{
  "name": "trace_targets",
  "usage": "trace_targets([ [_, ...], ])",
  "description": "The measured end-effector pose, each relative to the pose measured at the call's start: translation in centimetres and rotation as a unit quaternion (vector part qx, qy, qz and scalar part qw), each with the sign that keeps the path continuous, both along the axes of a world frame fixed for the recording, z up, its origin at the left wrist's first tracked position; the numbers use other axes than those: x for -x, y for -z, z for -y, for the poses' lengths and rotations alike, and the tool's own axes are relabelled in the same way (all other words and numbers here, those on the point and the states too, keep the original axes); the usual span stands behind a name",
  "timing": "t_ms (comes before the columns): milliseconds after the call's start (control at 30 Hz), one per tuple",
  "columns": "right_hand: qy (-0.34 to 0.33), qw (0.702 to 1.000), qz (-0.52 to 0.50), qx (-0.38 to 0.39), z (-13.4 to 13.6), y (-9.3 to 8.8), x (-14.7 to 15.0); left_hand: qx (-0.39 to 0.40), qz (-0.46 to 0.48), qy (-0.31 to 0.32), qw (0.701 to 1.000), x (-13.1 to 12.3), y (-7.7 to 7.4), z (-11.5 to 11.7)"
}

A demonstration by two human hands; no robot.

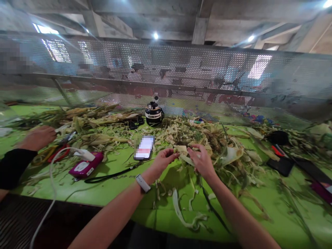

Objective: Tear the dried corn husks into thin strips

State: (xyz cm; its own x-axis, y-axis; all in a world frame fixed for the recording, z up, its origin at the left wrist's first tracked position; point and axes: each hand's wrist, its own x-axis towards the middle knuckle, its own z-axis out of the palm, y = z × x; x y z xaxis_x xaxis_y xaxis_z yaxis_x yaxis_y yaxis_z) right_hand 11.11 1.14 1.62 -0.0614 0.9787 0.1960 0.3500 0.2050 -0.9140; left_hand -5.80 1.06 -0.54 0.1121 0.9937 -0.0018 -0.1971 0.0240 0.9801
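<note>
A short pale strip of dried corn husk (182,149) spans the gap between my hands above the green table. My left hand (164,160), with a light band on its wrist, pinches the left end of this strip between thumb and fingertips. At the other end, my right hand (203,162) has thumb and forefinger closed on the husk. Behind and to the right lies a heap of torn husks (215,138). Curled scraps of husk (178,207) are scattered on the table in front of my hands.
A phone (144,148) with a black strap lies left of my hands. Further left are a magenta power strip (85,169) with a white cable, scissors (62,148) and another person's hand (38,138). Behind stand a black jug (153,114) and a perforated metal screen (181,69).
</note>
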Motion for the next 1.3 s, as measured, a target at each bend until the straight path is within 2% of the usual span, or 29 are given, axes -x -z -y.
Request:
trace_targets([
  [67,-0.029,0.994,-0.099,0.021,0.2,-0.8,-0.3,0.019,0.022,-0.007,1.0,0.2,0.2,-0.3],
  [133,-0.071,0.983,-0.171,0.01,0.4,-1.3,-0.4,0.039,0.054,-0.012,0.998,0.3,0.2,-0.5],
  [267,-0.142,0.967,-0.209,-0.038,0.5,-0.8,0.0,0.074,0.12,-0.023,0.99,0.3,0.0,-0.5],
  [400,-0.125,0.966,-0.217,-0.068,0.0,0.5,0.4,0.089,0.134,-0.003,0.987,0.3,-0.3,-0.2],
  [500,-0.114,0.964,-0.23,-0.073,-0.1,0.8,0.4,0.104,0.134,0.009,0.985,0.2,-0.5,0.0],
  [767,-0.091,0.961,-0.213,-0.153,0.5,0.0,0.6,0.128,0.152,0.017,0.98,0.1,-0.2,0.1],
  [933,-0.114,0.963,-0.239,-0.041,0.9,-0.1,0.8,0.147,0.17,0.037,0.974,0.3,0.0,0.0],
  [1067,-0.097,0.964,-0.246,-0.011,1.0,-0.1,1.0,0.165,0.181,0.052,0.968,0.2,0.4,0.0],
  [1167,-0.084,0.977,-0.196,-0.024,0.7,0.3,1.0,0.163,0.158,0.041,0.973,0.0,0.4,0.0],
  [1300,-0.063,0.995,-0.05,-0.067,0.3,1.0,0.6,0.109,0.107,0.025,0.988,-0.3,0.0,0.3],
])
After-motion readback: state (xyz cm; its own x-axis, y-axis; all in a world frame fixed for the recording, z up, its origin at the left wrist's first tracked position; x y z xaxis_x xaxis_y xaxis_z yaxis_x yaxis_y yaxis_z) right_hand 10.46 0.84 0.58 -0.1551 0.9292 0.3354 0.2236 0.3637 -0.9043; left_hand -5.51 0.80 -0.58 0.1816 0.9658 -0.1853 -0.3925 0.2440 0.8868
